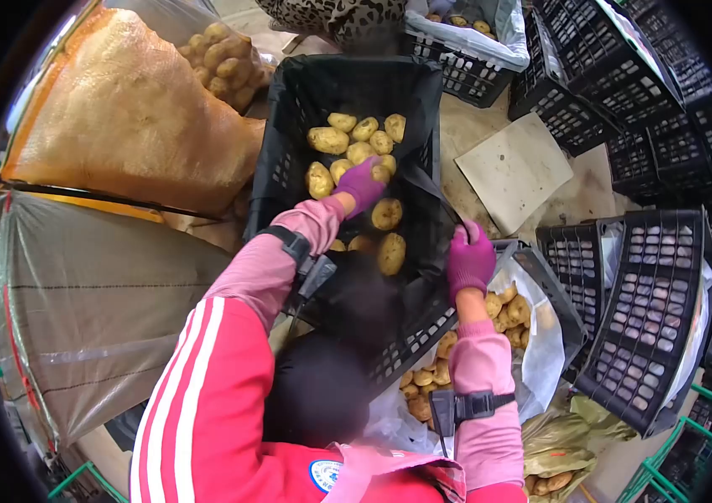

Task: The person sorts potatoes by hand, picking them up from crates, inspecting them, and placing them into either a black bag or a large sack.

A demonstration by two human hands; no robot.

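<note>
A black crate (pixel 282 101) lined with dark sheeting stands in front of me, with several potatoes (pixel 327 140) lying in it. My left hand (pixel 360 188), in a purple glove, reaches into this crate. Its fingers are closed around a potato (pixel 381 173) among the others. At the crate's right side my right hand (pixel 471 261), gloved in the same colour, pinches the edge of the black liner (pixel 423 180), which is pulled taut toward it. Below that hand, a second crate (pixel 570 323) with a white liner (pixel 546 352) holds more potatoes (pixel 507 314).
On the left stand an orange mesh sack (pixel 134 109) and a grey-brown sack (pixel 104 293). Stacked black crates (pixel 645 310) line the right side. A flat cardboard sheet (pixel 515 172) lies on the floor. Another person's patterned clothing (pixel 339 18) shows beyond the crate.
</note>
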